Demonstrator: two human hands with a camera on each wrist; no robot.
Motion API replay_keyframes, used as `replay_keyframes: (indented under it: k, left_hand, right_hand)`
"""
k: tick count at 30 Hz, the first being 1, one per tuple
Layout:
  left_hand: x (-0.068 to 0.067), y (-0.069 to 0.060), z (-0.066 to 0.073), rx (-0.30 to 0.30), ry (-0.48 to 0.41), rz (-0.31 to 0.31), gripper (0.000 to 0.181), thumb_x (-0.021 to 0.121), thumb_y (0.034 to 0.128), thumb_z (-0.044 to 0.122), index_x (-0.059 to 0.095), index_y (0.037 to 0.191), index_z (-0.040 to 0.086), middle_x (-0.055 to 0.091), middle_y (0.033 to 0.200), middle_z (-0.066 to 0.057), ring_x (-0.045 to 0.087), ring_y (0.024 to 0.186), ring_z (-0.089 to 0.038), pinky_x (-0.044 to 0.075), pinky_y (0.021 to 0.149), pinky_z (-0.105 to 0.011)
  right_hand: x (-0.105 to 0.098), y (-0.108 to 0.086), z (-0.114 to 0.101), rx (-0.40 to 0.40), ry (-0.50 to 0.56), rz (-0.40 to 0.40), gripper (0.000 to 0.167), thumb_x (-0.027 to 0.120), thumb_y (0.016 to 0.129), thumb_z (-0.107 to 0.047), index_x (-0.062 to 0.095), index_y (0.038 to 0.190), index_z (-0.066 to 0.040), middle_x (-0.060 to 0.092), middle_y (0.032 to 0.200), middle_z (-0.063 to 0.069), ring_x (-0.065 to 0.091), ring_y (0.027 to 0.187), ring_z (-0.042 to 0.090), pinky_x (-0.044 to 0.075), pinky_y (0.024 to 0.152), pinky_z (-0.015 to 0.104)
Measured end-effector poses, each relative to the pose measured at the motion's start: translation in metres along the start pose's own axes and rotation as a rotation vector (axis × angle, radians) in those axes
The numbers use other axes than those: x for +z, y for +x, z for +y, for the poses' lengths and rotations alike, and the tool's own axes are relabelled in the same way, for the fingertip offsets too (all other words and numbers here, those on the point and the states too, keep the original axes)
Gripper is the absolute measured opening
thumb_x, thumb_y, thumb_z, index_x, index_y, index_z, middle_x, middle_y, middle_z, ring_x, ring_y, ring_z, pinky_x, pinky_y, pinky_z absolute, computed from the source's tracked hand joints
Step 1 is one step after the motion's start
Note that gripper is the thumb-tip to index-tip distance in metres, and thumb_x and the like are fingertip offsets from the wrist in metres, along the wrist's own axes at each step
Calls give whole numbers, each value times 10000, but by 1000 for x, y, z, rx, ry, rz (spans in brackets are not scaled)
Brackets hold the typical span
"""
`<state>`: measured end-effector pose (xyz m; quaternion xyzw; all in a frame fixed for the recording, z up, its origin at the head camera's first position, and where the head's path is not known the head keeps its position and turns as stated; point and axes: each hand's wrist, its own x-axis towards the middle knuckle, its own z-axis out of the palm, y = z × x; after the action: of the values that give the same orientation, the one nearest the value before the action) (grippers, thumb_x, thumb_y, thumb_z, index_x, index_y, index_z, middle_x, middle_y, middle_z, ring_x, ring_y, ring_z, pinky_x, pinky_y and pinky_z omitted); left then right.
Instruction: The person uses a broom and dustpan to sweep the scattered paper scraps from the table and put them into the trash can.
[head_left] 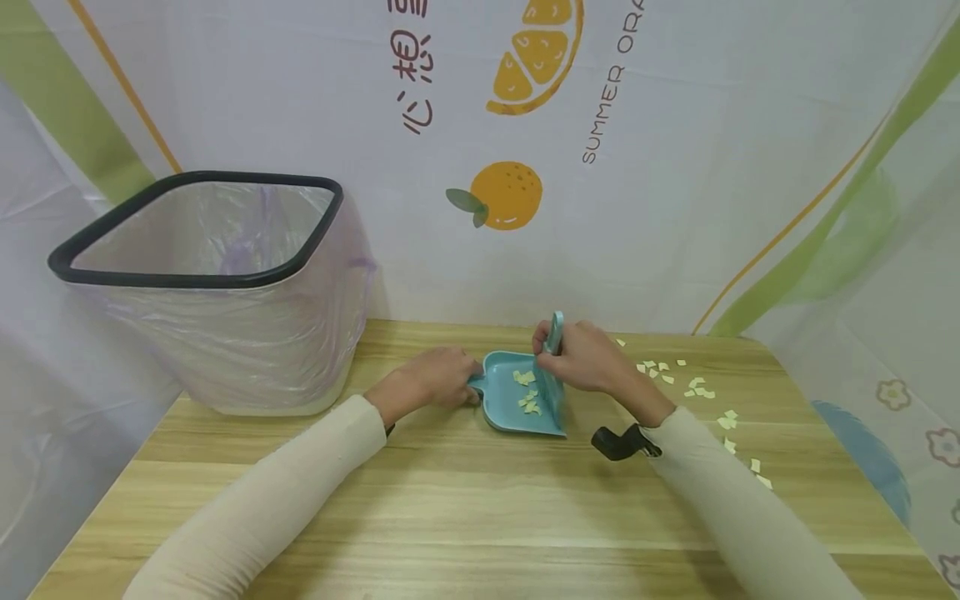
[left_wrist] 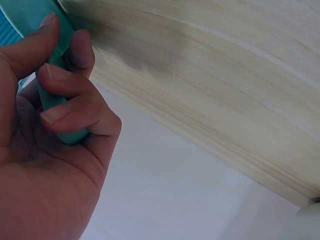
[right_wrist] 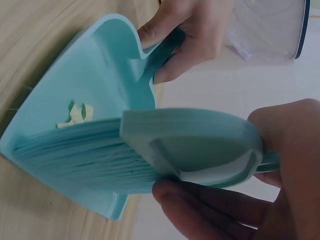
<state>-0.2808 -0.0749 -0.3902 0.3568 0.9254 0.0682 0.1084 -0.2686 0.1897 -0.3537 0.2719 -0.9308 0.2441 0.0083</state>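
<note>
Looks like the sweeping-up step, partly done. Holds a light-blue plastic dustpan with a short handle (head_left: 501, 402) in the left hand (head_left: 438, 377), with fingers curled round that handle. Turns the dustpan's open mouth to the right, low at the pale wood-grain table (head_left: 480, 517); cannot tell about full contact between lip and wood. Grips a flat light-blue plastic hand brush with blue bristles (head_left: 553, 396) in the right hand (head_left: 588, 357), with thumb and fingers closed on the handle. Stands that brush nearly upright, bristles down at the open mouth. Has small pale-yellow paper-like scraps (head_left: 524, 378) in loose clumps in the pan, and more loose pale-yellow scraps (head_left: 725, 422) spread over the table to the right, beyond the right hand. Seems to call next for lifting the brush over the lip, reaching to the scattered pieces and drawing them leftward in short, gentle strokes. Calls afterwards, probably, for tipping the load into the tall whitish bin with a black rim and translucent plastic liner (head_left: 247, 350), left of the left hand.
</note>
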Motion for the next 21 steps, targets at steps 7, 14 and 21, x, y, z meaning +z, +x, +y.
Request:
replay_keyframes:
  k: [7, 14, 21]
  left_hand:
    - [-1, 0, -1, -10, 0, -3, 264, 797, 1041, 250, 765, 1203, 44, 394, 741, 24, 429, 727, -136, 351, 675, -305]
    - [-2, -1, -1, -3, 5, -4, 302, 801, 1039, 250, 770, 1244, 30, 400, 724, 27, 418, 702, -127, 345, 654, -293]
    - [0, -1, 1, -8, 9, 5, 342, 802, 1040, 267, 758, 1274, 21, 408, 736, 28, 423, 715, -128, 347, 659, -295]
  right_hand:
    - [5, 7, -10, 6, 55, -1, 100, 634, 931, -184, 685, 1003, -137, 579, 650, -69, 487, 592, 123, 443, 614, 348]
    - [12, 12, -15, 27, 81, 26, 89, 639, 929, -191, 682, 987, -139, 594, 654, -56, 491, 581, 126, 422, 590, 335]
    - [9, 5, -10, 75, 91, 80, 92, 631, 926, -197, 677, 960, -126, 628, 708, -37, 529, 619, 143, 437, 614, 343]
